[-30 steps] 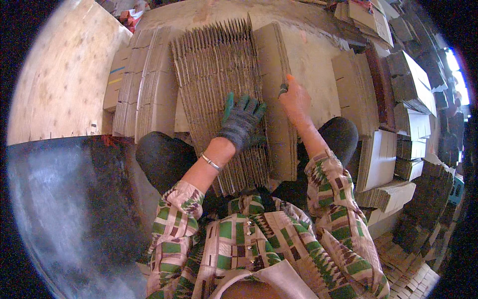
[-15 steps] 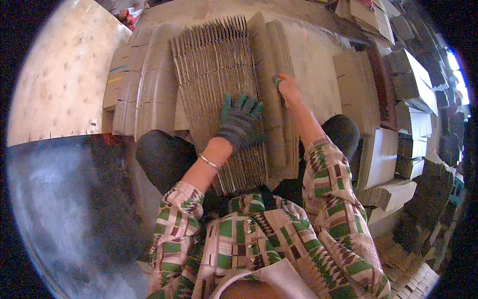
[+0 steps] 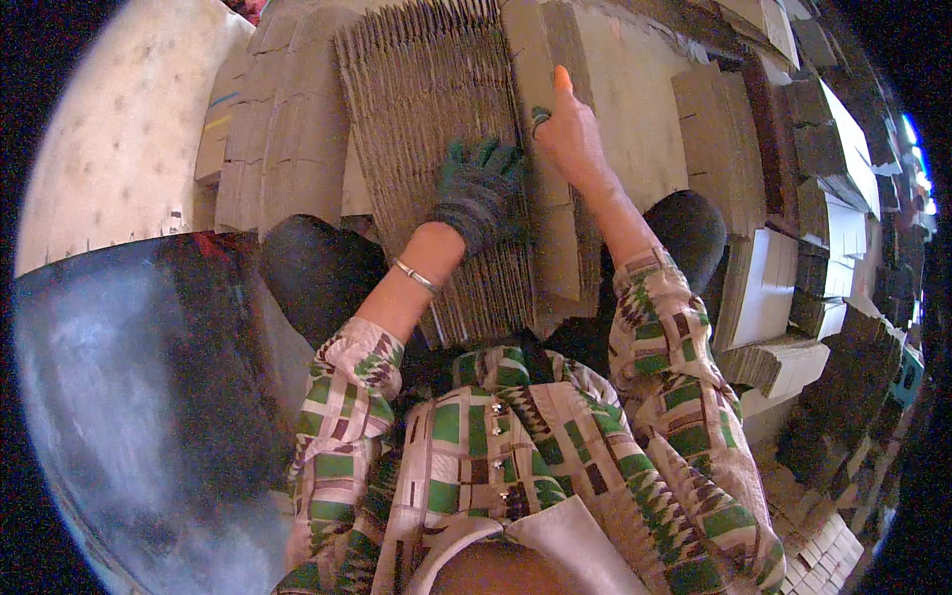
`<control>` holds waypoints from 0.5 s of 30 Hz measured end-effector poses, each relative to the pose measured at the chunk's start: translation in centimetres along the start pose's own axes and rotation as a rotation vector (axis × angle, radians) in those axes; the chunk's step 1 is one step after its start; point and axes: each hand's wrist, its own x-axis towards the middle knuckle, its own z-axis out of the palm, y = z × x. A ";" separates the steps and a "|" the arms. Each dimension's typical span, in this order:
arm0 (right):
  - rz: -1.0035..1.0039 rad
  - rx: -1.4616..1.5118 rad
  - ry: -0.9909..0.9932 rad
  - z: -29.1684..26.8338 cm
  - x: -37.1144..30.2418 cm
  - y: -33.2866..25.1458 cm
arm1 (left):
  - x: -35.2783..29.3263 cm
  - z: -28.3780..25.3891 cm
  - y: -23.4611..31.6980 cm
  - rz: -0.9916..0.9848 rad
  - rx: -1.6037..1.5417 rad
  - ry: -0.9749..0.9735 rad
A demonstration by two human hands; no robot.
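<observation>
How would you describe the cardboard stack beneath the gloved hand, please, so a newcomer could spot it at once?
From the patterned shirt at bottom centre, look up between the two dark knees. There the gloved left hand lies on the cardboard stack. Its many narrow edges form close ridges, unlike the flat-faced cardboard just right of it.

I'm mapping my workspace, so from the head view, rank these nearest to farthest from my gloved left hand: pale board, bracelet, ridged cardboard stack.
1. Ridged cardboard stack: under the left hand.
2. Bracelet: on the left wrist.
3. Pale board: far left.
</observation>
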 end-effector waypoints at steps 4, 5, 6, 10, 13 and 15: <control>0.010 -0.101 -0.046 1.8 -2.1 0.2 | 0.1 0.6 0.1 0.011 -0.025 0.068; 0.063 -0.100 -0.067 2.3 -2.5 0.6 | 0.2 1.0 -0.1 0.034 -0.008 0.080; 0.116 -0.098 -0.089 2.9 -2.9 1.0 | 0.3 1.4 -0.4 0.057 0.009 0.093; 0.137 -0.020 -0.103 3.3 -3.9 2.9 | 0.0 1.1 -0.6 0.120 -0.014 0.137; 0.083 -0.088 -0.121 3.0 -3.0 3.9 | -0.1 1.8 -2.5 0.029 -0.303 0.293; -0.076 -0.013 0.048 1.7 -2.4 5.5 | -1.1 0.7 -5.1 -0.257 -0.251 0.554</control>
